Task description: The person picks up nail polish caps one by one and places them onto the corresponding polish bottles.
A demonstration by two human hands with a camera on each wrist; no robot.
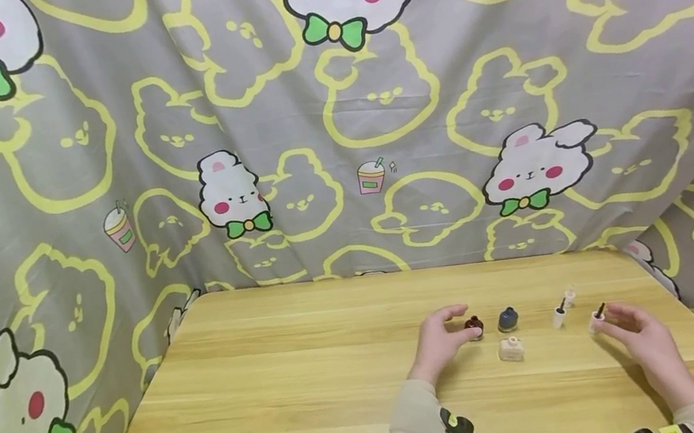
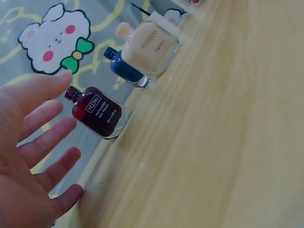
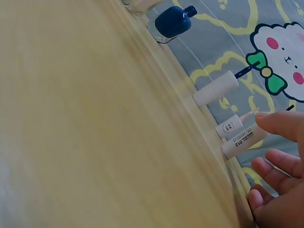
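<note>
My left hand is spread beside an uncapped dark red nail polish bottle, its thumb tip close to the bottle's neck. An uncapped blue nail polish bottle and a cream one stand to the right of it. My right hand is at a white cap marked 012, which stands with its brush pointing up. The thumb overlaps the top of that cap; whether it touches I cannot tell. Its other fingers are loosely bent and hold nothing.
Two more brush caps stand upright left of my right hand: a white one with a dark brush and a shorter one with a pale brush. All stand on a wooden table. A patterned grey curtain hangs behind the table.
</note>
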